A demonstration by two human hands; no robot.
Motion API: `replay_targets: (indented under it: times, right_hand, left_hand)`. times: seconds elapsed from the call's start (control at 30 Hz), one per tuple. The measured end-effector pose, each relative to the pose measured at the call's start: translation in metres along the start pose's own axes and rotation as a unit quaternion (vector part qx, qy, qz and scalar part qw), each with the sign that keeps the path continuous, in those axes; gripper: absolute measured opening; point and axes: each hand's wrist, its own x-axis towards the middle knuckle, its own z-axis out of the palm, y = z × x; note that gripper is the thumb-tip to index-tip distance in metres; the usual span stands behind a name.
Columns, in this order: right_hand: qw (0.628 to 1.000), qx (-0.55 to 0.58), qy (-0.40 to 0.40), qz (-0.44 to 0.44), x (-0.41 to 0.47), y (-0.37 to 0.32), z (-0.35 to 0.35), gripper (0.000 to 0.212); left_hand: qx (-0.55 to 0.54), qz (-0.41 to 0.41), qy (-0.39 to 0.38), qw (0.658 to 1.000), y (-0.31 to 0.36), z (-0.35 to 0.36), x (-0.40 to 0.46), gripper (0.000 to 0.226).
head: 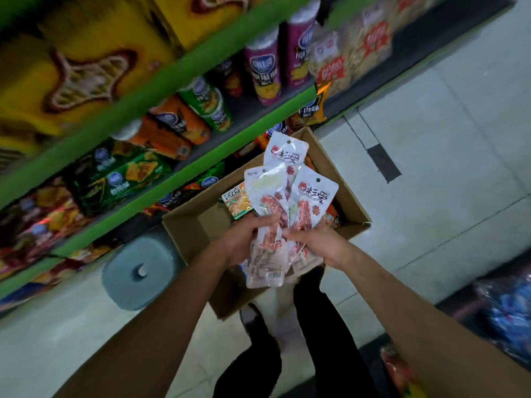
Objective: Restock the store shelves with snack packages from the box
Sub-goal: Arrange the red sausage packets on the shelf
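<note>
Both hands hold a fanned bunch of clear snack packets (283, 196) with red print above the open cardboard box (344, 179) on the floor. My left hand (247, 239) grips the bunch from the left, fingers curled round its lower part. My right hand (316, 242) grips it from the right. More snack packs (237, 203) lie inside the box. Green-edged store shelves (178, 81) rise on the left, stocked with chip tubes and bags.
A grey round stool (140, 271) stands left of the box by the shelf base. Purple chip canisters (265, 70) stand on a middle shelf. Tiled floor (445, 168) lies to the right. Blue and red packaged goods (508, 311) sit low at right. My legs stand below the box.
</note>
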Motion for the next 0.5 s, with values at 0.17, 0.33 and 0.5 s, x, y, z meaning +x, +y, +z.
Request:
replay_targets:
  times: [0.17, 0.33, 0.5]
  right_hand:
    - [0.991, -0.106, 0.014, -0.075, -0.083, -0.027, 0.050, 0.049]
    - [0.975, -0.165, 0.037, -0.142, -0.174, -0.044, 0.107, 0.039]
    - [0.966, -0.141, 0.013, -0.215, -0.245, -0.065, 0.160, 0.039]
  left_hand:
    - [0.071, 0.076, 0.009, 0.995, 0.016, 0.008, -0.089, 0.024]
    - [0.041, 0.158, 0.064, 0.984, 0.015, 0.002, -0.198, 0.052]
    - [-0.096, 0.184, 0.086, 0.974, 0.018, -0.031, -0.298, 0.036]
